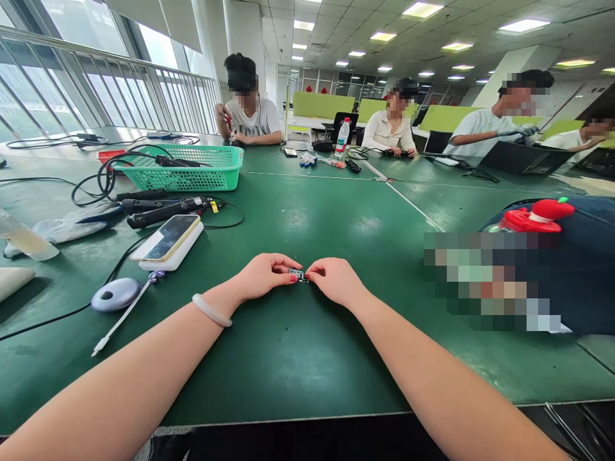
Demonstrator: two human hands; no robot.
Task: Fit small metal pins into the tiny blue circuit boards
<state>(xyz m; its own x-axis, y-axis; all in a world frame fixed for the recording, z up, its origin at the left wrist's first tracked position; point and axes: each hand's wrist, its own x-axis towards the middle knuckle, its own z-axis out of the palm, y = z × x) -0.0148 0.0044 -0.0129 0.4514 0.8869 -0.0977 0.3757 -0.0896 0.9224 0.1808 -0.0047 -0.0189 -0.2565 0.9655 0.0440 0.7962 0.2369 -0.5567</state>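
Observation:
Just above the green table, a small dark circuit board (297, 274) with pale markings sits between my two hands. My left hand (262, 276) pinches its left side between thumb and fingers, and a pale bangle rings that wrist. At the board's right edge, the thumb and fingertips of my right hand (335, 280) are closed in a pinch. Fine pale bits show along that edge, too small to name. My fingers cover part of the board.
Left of my hands lie a phone (173, 237) on a white box, a lavender oval device (115, 295) and black handheld tools (168, 210). Behind them stands a green basket (225, 168) with cables. A dark bag (586, 269) lies right. Several people sit across the green table (307, 378).

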